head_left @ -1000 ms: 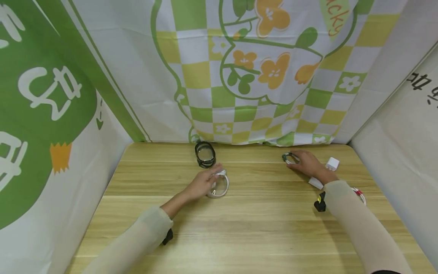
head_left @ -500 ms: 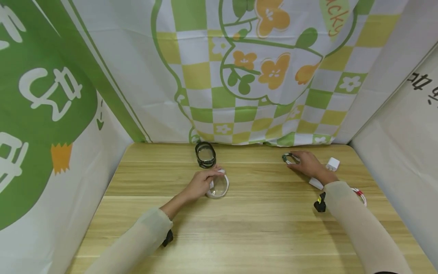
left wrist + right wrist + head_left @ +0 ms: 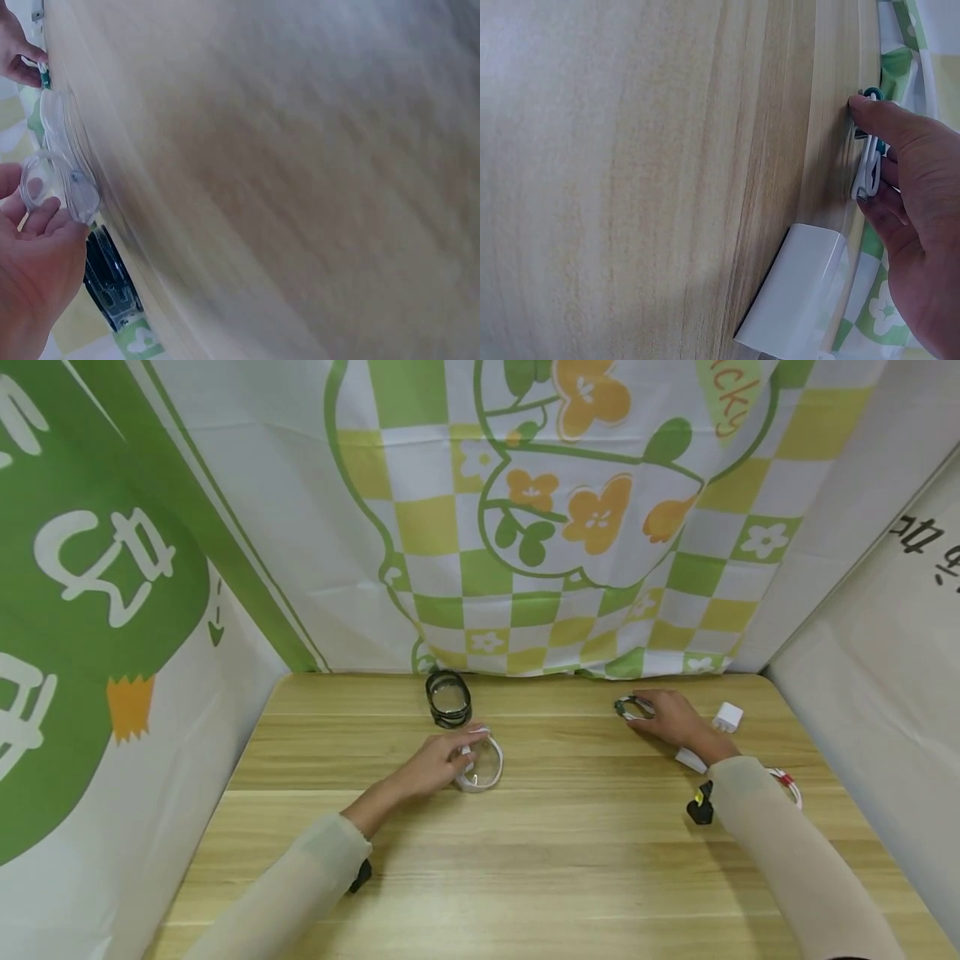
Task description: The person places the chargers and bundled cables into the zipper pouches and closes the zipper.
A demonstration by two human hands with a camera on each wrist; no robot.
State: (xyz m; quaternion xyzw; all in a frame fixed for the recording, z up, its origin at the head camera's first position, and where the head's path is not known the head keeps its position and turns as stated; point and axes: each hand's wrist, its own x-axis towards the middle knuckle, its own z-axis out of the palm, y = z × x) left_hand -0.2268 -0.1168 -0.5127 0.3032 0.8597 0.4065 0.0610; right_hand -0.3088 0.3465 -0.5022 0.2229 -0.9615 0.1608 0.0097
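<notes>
Left hand (image 3: 431, 767): fingers curled on left rim of white coiled cable (image 3: 500, 764), loop extending right of them; black coil (image 3: 450, 721) just beyond on worktop (image 3: 570, 852). Right hand (image 3: 675, 720): green-and-white coiled cable (image 3: 866, 171) pinched between thumb and fingers, white block (image 3: 789, 292) nearby

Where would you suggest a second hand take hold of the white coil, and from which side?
Probably pinch the white coil by its right edge, coming from the right: the left hand grips its left side, while that right edge is a narrow, uncovered curve.
</notes>
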